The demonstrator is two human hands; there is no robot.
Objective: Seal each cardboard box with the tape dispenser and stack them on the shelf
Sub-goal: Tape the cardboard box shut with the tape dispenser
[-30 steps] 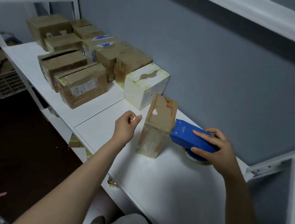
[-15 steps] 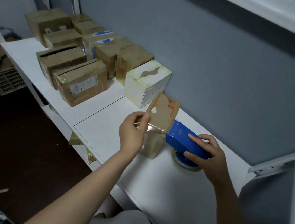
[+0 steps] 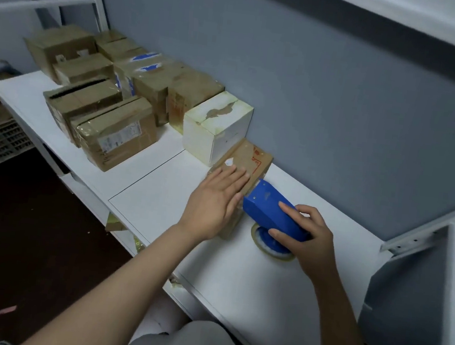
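A small brown cardboard box (image 3: 253, 158) stands on the white shelf (image 3: 156, 192), with red print near its top. My left hand (image 3: 218, 196) lies flat with straight fingers pressed on the box's near face. My right hand (image 3: 306, 238) grips the blue tape dispenser (image 3: 270, 211), whose front end touches the box's right side. The tape roll (image 3: 271, 247) under the dispenser rests near the shelf surface.
A white box (image 3: 217, 127) stands just left of the brown one. Several taped brown boxes (image 3: 111, 133) fill the shelf's left part. A grey wall (image 3: 342, 100) runs behind, a white frame post (image 3: 454, 283) is at right, a plastic crate (image 3: 0, 138) below left.
My left hand went from hovering beside the box to pinching its edge, then to lying flat on its face. The dispenser stays against the box's right side.
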